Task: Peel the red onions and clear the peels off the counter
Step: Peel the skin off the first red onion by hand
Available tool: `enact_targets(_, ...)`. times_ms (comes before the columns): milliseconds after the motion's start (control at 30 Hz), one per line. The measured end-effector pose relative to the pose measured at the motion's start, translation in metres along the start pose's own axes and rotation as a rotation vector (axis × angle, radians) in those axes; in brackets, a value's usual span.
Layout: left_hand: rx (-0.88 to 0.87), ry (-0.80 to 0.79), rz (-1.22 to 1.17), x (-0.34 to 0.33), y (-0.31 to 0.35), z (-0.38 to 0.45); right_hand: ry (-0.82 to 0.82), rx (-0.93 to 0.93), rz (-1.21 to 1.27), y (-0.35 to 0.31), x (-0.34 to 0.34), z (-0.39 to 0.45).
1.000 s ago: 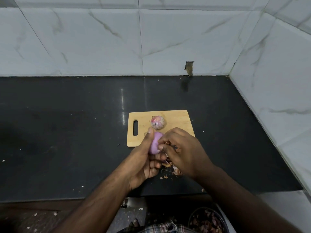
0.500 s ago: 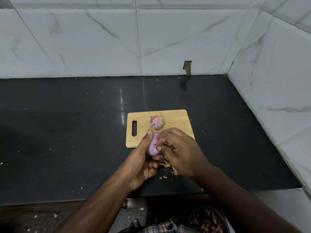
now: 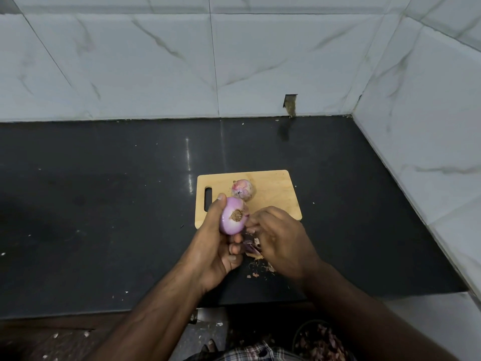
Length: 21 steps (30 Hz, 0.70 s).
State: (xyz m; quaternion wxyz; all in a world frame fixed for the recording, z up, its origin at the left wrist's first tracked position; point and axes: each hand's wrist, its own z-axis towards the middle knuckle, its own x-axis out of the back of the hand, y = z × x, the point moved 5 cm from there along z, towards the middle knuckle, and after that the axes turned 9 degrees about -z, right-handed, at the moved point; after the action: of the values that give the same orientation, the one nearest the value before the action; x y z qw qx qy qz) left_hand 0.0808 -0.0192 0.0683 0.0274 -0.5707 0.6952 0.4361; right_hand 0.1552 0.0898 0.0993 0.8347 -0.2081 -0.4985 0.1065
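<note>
We are holding the nearly bare purple-white onion [image 3: 232, 216] in our curled left hand [image 3: 217, 246] above the black stone surface [image 3: 104, 204], our right hand [image 3: 279, 238] pinching loose papery skin [image 3: 252, 247], probably stripping it next.

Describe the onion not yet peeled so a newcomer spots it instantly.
On the black counter lies a wooden cutting board. The unpeeled onion sits on it, untouched. Unlike the smooth purple onion in the left hand, it wears pale papery skin.

Left hand [image 3: 213, 246] raised, thumb up, fingers curled round a peeled onion [image 3: 232, 217]; right hand [image 3: 281, 238] just right of it, fingers bent, forearms converging from the near edge
</note>
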Motion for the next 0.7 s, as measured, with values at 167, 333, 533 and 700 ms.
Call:
enact_targets(167,-0.019,-0.044,-0.03,0.008,0.008,0.001,-0.137,-0.139,0.024,0.017,0.01,-0.001)
enact_targets(333,0.001,-0.089,-0.038,0.009,-0.001,0.001,-0.207,-0.181,-0.087,0.025,0.015,0.001)
enact_targets(533,0.016,-0.132,-0.02,0.004,-0.007,0.003,-0.019,-0.008,-0.043,-0.001,0.01,0.006)
enact_targets(700,-0.032,-0.13,-0.086,0.003,-0.007,0.003,0.016,0.086,-0.133,-0.006,0.007,-0.001)
